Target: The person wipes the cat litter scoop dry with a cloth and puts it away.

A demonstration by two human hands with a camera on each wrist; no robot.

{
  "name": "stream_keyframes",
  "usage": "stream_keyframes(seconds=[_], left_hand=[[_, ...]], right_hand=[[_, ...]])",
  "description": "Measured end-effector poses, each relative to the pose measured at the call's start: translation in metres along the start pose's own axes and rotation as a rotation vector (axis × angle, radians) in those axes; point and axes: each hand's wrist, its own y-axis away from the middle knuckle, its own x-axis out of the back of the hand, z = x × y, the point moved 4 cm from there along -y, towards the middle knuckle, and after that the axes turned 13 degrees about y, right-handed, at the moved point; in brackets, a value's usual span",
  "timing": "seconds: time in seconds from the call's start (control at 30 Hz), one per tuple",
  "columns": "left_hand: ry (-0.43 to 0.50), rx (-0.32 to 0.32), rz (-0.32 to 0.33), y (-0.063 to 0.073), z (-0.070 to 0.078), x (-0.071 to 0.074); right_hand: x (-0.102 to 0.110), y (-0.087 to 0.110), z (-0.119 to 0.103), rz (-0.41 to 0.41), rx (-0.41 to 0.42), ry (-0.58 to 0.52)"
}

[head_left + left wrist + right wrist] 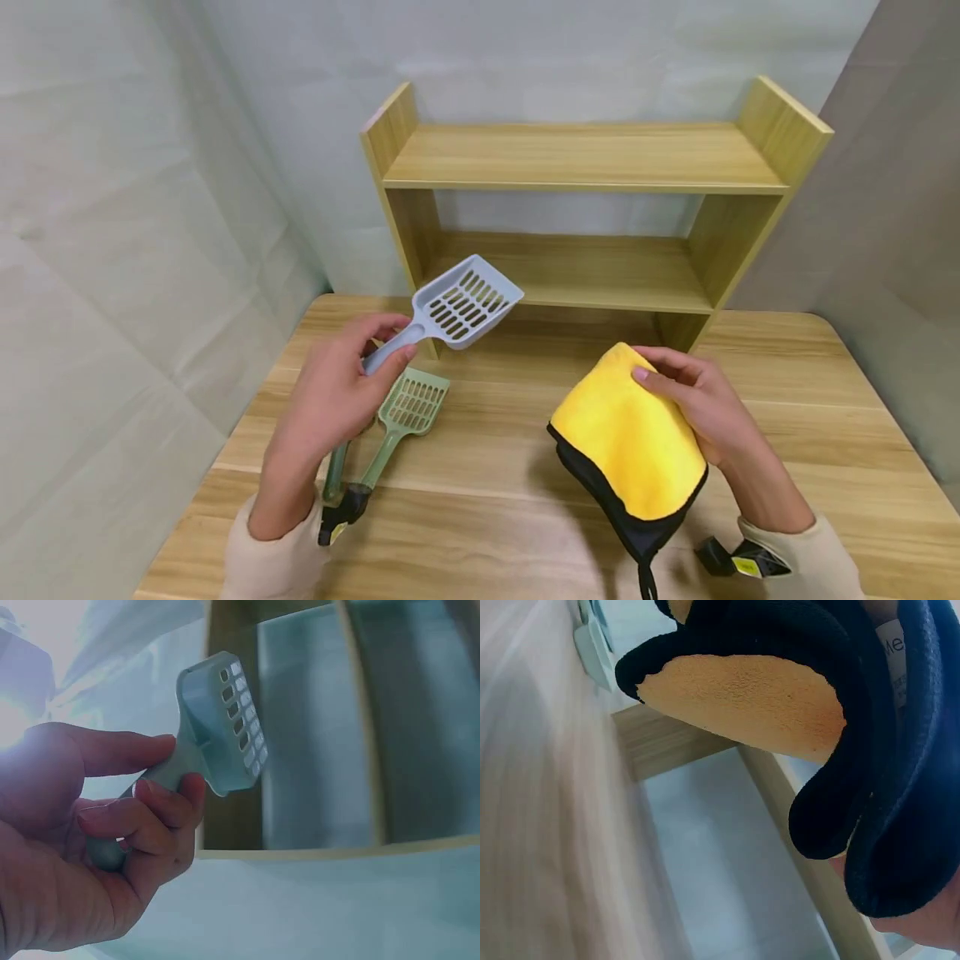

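Note:
My left hand (pixel 330 400) grips a pale blue slotted litter scoop (pixel 467 302) by its handle, holding it above the table with the scoop end tilted up to the right. In the left wrist view, thumb and fingers wrap the handle of the scoop (pixel 206 724). My right hand (pixel 712 408) pinches a folded yellow cloth (pixel 633 433) by its upper edge; black backing and a hanging loop show below. The right wrist view has the cloth's black side (pixel 907 802) and a white label. A green litter scoop (pixel 392 442) lies beneath my left hand.
A two-tier wooden shelf (pixel 585 158) stands at the back of the wooden table (pixel 495 533). Beside the green scoop is another green handle (pixel 336 471), partly hidden by my left hand. Pale fabric (pixel 135 208) hangs behind and at the sides.

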Motion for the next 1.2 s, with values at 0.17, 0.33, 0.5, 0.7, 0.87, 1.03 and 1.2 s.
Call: stream_keyframes(seconds=[0.17, 0.33, 0.5, 0.7, 0.87, 1.03, 1.2], left_hand=[[-0.028, -0.073, 0.064, -0.004, 0.021, 0.023], [-0.046, -0.083, 0.108, -0.01, 0.034, 0.039], [-0.068, -0.081, 0.134, -0.02, 0.045, 0.053], [-0.075, -0.04, 0.14, -0.037, 0.053, 0.066], [-0.093, 0.005, 0.143, -0.055, 0.057, 0.069], [-0.13, 0.008, 0.168, -0.073, 0.061, 0.068], [-0.145, 0.002, 0.174, -0.093, 0.063, 0.064]], right_hand=[[0.001, 0.005, 0.012, -0.039, -0.032, -0.054], [0.001, 0.009, 0.02, -0.067, -0.043, -0.085], [0.0, 0.012, 0.024, -0.075, -0.048, -0.086], [0.0, 0.014, 0.024, -0.086, -0.038, -0.086], [-0.001, 0.013, 0.025, -0.116, -0.028, -0.09], [-0.003, 0.013, 0.024, -0.139, -0.026, -0.104], [-0.004, 0.013, 0.025, -0.149, -0.027, -0.108]])
